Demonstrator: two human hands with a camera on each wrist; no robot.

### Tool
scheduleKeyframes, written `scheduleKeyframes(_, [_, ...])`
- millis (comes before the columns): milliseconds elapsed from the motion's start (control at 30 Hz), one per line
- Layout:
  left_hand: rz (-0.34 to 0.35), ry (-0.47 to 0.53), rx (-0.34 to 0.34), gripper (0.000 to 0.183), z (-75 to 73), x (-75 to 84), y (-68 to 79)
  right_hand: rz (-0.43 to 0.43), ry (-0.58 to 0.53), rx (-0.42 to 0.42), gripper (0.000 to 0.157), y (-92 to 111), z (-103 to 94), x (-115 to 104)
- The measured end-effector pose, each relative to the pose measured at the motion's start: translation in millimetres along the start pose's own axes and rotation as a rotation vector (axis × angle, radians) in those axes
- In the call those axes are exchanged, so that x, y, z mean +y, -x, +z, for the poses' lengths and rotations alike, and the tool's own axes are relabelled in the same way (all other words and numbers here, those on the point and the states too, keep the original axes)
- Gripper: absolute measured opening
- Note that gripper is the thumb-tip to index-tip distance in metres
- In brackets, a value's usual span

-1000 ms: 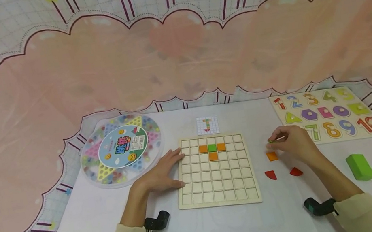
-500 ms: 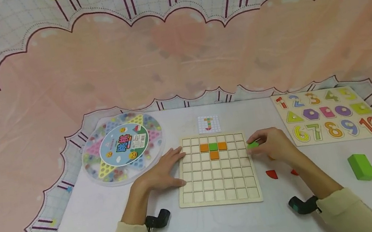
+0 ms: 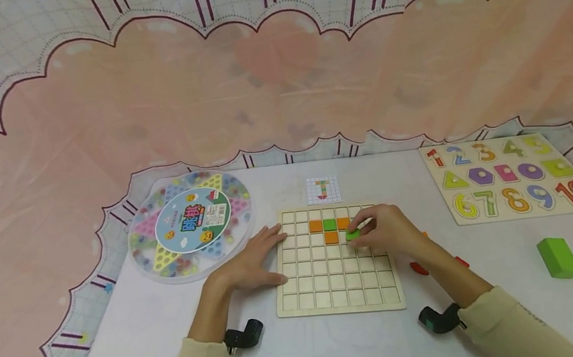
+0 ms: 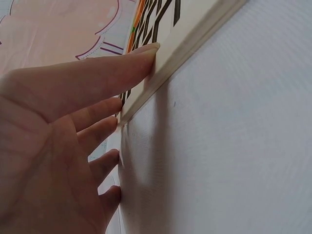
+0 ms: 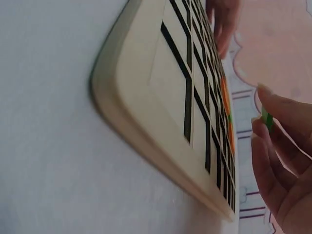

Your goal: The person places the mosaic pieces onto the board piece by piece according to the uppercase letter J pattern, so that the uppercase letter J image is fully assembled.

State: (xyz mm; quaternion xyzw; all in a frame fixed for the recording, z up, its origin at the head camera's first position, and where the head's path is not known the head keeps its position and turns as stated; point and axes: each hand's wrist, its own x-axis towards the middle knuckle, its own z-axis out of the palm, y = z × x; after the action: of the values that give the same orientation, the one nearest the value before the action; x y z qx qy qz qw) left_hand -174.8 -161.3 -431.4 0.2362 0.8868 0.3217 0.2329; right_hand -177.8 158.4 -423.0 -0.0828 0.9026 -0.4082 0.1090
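Observation:
The square wooden grid board (image 3: pixel 341 311) lies in the middle of the table. An orange tile (image 3: pixel 315 226), a green tile (image 3: pixel 330 225) and another orange tile (image 3: pixel 342 223) form a row in its cells, with one more orange tile (image 3: pixel 332 238) below the green one. My left hand (image 3: pixel 250 265) touches the board's left edge, fingers spread and straight. Over the board's upper right part, my right hand (image 3: pixel 388 229) pinches a small green tile (image 3: pixel 352 235) between thumb and fingers. In the right wrist view that pinched tile (image 5: pixel 267 118) shows edge-on above the board.
A small pattern card (image 3: pixel 322 190) lies behind the board. Red quarter-round pieces (image 3: pixel 418 269) and an orange tile (image 3: pixel 425 235) sit right of it, partly hidden by my arm. A round marble game box (image 3: pixel 191 219) is left; a number puzzle (image 3: pixel 514 178) and green block (image 3: pixel 558 257) are right.
My right hand has moved left with the green tile, from beside the loose pieces to over the board. My left hand stays at the board's left edge.

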Motion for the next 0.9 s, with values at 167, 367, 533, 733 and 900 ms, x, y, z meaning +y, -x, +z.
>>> scheduleKeyframes(167, [-0.005, -0.005, 0.000, 0.086, 0.4, -0.5, 0.1, -0.024, 0.000, -0.025, 0.023, -2, 9.2, -8])
scheduleKeyframes(367, [-0.006, -0.009, 0.001, 0.085, 0.3, -0.3, 0.3, -0.091, 0.016, -0.046, 0.017, -4, 20.5, -11])
scheduleKeyframes(533, [-0.010, -0.011, 0.001, 0.086, 0.2, -0.4, 0.1, -0.106, 0.019, -0.056, 0.015, -4, 27.5, -13])
scheduleKeyframes(733, [0.001, -0.006, 0.001, 0.085, 0.6, -1.5, -0.1, -0.100, 0.040, -0.057, 0.014, -4, 32.8, -13])
scheduleKeyframes(900, [-0.002, -0.006, 0.001, 0.086, 1.2, -1.6, -0.3, -0.105, 0.055, -0.051, 0.015, -3, 34.6, -11])
